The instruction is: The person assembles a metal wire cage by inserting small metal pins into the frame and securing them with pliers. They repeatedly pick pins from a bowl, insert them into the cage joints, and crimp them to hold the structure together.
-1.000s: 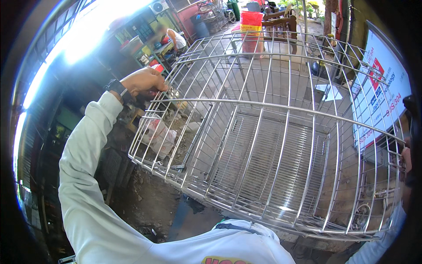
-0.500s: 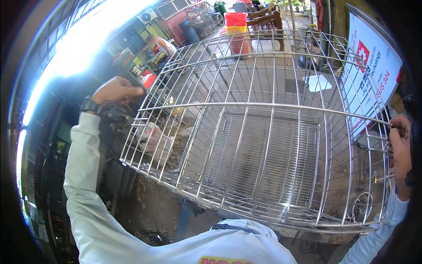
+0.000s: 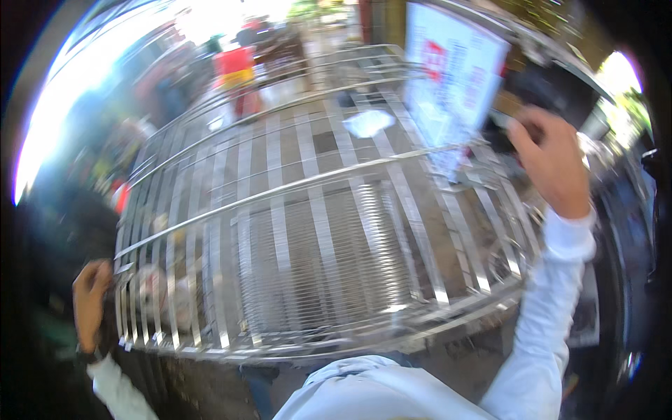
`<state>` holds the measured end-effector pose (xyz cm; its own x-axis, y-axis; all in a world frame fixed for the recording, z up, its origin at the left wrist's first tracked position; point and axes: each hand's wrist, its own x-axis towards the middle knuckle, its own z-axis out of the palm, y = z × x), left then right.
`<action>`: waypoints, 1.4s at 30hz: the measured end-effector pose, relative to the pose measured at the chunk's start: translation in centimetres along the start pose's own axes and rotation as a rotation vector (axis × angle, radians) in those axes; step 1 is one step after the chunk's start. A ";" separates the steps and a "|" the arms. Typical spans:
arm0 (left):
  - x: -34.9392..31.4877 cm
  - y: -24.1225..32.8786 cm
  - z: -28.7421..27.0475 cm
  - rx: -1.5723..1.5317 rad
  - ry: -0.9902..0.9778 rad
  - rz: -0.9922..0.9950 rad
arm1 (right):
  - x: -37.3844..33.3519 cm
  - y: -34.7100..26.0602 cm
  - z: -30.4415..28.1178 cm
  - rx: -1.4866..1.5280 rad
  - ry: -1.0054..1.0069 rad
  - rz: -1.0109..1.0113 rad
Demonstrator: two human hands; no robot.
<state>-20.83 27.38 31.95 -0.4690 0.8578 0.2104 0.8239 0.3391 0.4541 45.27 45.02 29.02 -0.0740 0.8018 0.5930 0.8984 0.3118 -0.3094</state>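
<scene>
In front of me stands a large wire cage (image 3: 280,197) of shiny metal bars, blurred by motion. A finely slatted metal grid (image 3: 308,280) shows through its bars, low inside. My left hand (image 3: 91,301) is beside the cage's left edge, fingers curled; whatever they may hold is hidden. On the other side my right hand (image 3: 556,164) hovers just past the end of a long cross bar, its fingers bent toward the thumb. Blur hides anything small between them.
A large white sign panel with red marks (image 3: 455,77) leans beyond the cage's right side. Past the far side stands a red and yellow container (image 3: 236,73). A white sheet (image 3: 369,124) lies on the floor behind the bars.
The view has swung to the right, so the cage sits further left. My left hand has dropped from above the cage's left side to beside its edge; my right hand has come off the right side bars.
</scene>
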 end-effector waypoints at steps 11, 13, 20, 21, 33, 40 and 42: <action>-1.8 27.4 9.8 -0.109 -0.264 0.846 | -6.6 6.1 3.9 1.107 -0.332 0.242; -2.7 32.5 14.0 -0.151 -0.312 0.984 | -8.0 6.5 5.2 1.200 -0.325 0.177; -2.7 38.9 21.9 -0.258 -0.522 0.924 | -11.9 3.0 8.3 1.384 -0.174 0.180; -2.8 39.1 22.2 -0.284 -0.499 0.931 | -12.2 2.3 9.2 1.430 -0.150 0.201; -3.3 39.9 23.7 -0.391 -0.383 0.775 | -12.2 2.5 9.9 1.334 -0.216 0.041; -4.0 40.1 23.9 -0.286 -0.402 0.734 | -12.1 3.8 10.5 1.490 -0.258 -0.117; -4.1 40.3 23.7 -0.321 -0.424 0.727 | -12.1 3.9 10.6 1.486 -0.251 -0.107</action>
<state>21.80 46.68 28.84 0.3427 0.9104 0.2319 0.7130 -0.4127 0.5668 45.06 41.93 12.77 -0.3169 0.7585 0.5695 -0.3469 0.4661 -0.8139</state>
